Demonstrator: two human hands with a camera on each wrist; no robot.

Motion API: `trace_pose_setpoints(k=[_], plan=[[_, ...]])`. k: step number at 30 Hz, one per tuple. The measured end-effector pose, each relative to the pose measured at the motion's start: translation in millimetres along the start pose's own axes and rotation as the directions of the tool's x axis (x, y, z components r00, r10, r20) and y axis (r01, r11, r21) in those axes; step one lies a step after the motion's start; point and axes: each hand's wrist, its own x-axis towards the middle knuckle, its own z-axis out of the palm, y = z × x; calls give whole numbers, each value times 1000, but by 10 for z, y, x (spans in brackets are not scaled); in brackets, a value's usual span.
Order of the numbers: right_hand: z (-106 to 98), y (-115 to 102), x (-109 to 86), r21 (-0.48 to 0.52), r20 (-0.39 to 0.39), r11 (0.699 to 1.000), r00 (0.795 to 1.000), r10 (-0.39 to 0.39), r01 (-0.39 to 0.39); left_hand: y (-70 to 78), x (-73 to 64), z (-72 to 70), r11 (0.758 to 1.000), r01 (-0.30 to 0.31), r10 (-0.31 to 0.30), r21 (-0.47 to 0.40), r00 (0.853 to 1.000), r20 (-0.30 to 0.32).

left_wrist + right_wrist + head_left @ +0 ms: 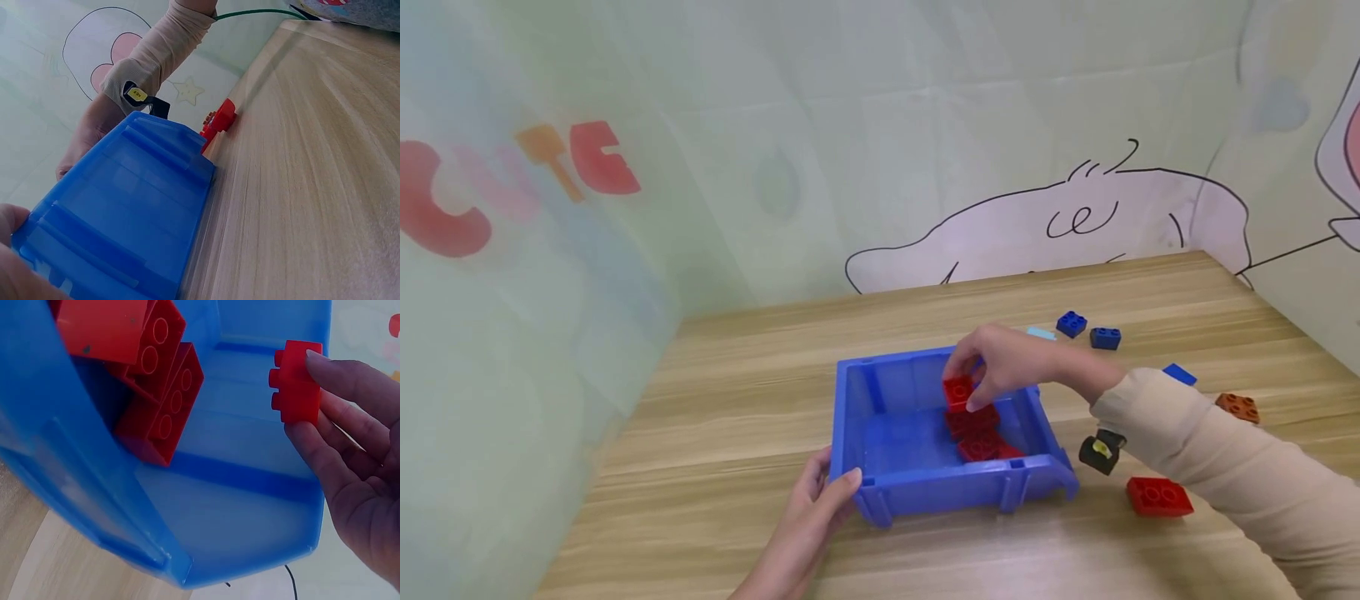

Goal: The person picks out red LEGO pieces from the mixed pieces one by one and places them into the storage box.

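Observation:
A blue plastic bin [925, 493] stands on the wooden table with several red toy bricks [977, 446] lying in its right part. Over the bin, my right hand [1000, 362] pinches a red toy brick [300, 381] between thumb and fingers; its studs point sideways in the right wrist view. My left hand [812, 517] grips the bin's near left corner, the thumb on the rim and the other fingers partly hidden against the outside wall. In the left wrist view, the blue bin's outer side [125, 200] fills much of the picture.
To the right of the bin lie a red brick [1159, 497], an orange-brown brick [1237, 407] and a flat blue piece [1180, 375]. Two dark blue bricks [1072, 323] and a light blue piece [1041, 333] sit farther back. A black device [1100, 452] is at the right wrist.

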Motion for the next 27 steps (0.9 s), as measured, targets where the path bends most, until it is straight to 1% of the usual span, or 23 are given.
trace_pose_setpoints(k=[4, 10, 16, 19, 22, 27], plan=[[19, -13, 32, -29, 9, 999, 1000, -26, 26, -2, 0, 1, 1000, -4, 4, -2, 1000, 1], [36, -46, 101, -5, 42, 999, 998, -49, 49, -7, 0, -4, 1000, -3, 3, -4, 1000, 4], [55, -87, 192, -29, 81, 994, 991, -102, 105, -3, 3, -10, 1000, 3, -3, -3, 1000, -3], [74, -102, 227, -31, 98, 992, 988, -116, 120, -4, 6, -11, 1000, 5, -5, -2, 1000, -6], [105, -107, 257, -49, 109, 989, 985, -134, 140, -6, 8, -12, 1000, 9, -9, 0, 1000, -10], [169, -99, 312, -94, 134, 984, 981, -137, 151, -8, 9, -7, 1000, 8, -8, 1, 1000, -10]])
